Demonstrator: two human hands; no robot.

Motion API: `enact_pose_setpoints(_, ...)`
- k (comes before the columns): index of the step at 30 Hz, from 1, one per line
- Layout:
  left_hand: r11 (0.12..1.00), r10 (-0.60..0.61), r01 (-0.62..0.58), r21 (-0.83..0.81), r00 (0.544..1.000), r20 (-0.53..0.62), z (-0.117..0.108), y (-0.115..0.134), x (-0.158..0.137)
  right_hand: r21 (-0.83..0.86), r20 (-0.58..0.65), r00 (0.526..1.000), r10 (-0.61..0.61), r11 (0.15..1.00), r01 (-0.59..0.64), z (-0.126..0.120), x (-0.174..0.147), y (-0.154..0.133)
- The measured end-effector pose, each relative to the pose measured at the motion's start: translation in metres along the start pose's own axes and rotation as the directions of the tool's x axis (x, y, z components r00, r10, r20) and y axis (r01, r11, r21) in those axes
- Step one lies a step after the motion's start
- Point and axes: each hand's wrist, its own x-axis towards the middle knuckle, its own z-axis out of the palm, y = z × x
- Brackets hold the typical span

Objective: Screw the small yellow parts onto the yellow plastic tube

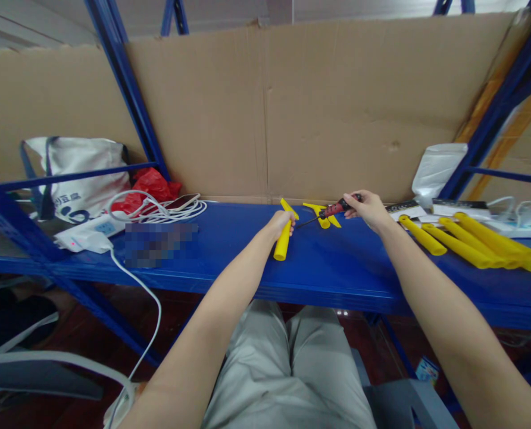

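Note:
My left hand [280, 224] grips a yellow tube [284, 240] near its upper end, above the blue shelf [230, 250]; the tube's lower end points toward me. My right hand [367, 207] holds a screwdriver [332, 210] with a red and black handle, its dark shaft pointing left toward the tube's top. Just behind the screwdriver lies a small yellow flat piece [322, 214] on the shelf. The two hands are about a hand's width apart.
Several more yellow tubes [471, 241] lie to the right. A white power strip [89, 233] and coiled white cables [167, 208] sit at left, with a white bag [80, 173] and red bag [152, 186]. Cardboard [292, 107] backs the shelf. Blue uprights [127, 83] flank it.

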Motion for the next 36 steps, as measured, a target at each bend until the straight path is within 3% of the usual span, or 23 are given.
enact_pose_setpoints(3,1.0,0.021,-0.021,0.015,0.999,0.024,0.001,0.001,0.0,-0.058,0.155,0.987,0.04,0.998,-0.031,0.001,-0.006,-0.001)
enact_pose_setpoints(7,0.997,0.057,-0.06,0.05,0.996,0.062,0.003,0.002,-0.003,-0.144,0.423,0.899,0.109,0.988,-0.052,0.008,-0.013,0.004)
enact_pose_setpoints(12,0.989,0.091,-0.104,0.104,0.987,0.132,0.007,0.004,-0.013,-0.254,0.564,0.82,0.093,0.965,0.065,0.023,-0.016,0.016)
enact_pose_setpoints(15,0.985,0.089,-0.116,0.13,0.977,0.194,0.01,0.006,-0.019,-0.298,0.537,0.843,0.005,0.937,0.185,0.03,-0.014,0.019)
enact_pose_setpoints(18,0.979,0.101,-0.143,0.145,0.959,0.265,0.014,0.008,-0.024,-0.336,0.41,0.898,-0.159,0.889,0.311,0.035,-0.012,0.018)
enact_pose_setpoints(21,0.975,0.117,-0.167,0.15,0.948,0.297,0.018,0.009,-0.028,-0.344,0.344,0.903,-0.257,0.86,0.376,0.036,-0.01,0.018)
enact_pose_setpoints(29,0.971,0.103,-0.167,0.172,0.938,0.33,0.02,0.008,-0.028,-0.391,0.396,0.881,-0.259,0.82,0.418,0.037,-0.009,0.022)
enact_pose_setpoints(36,0.971,0.109,-0.17,0.168,0.941,0.322,0.022,0.008,-0.029,-0.547,0.413,0.878,-0.242,0.705,0.452,0.04,-0.013,0.015)
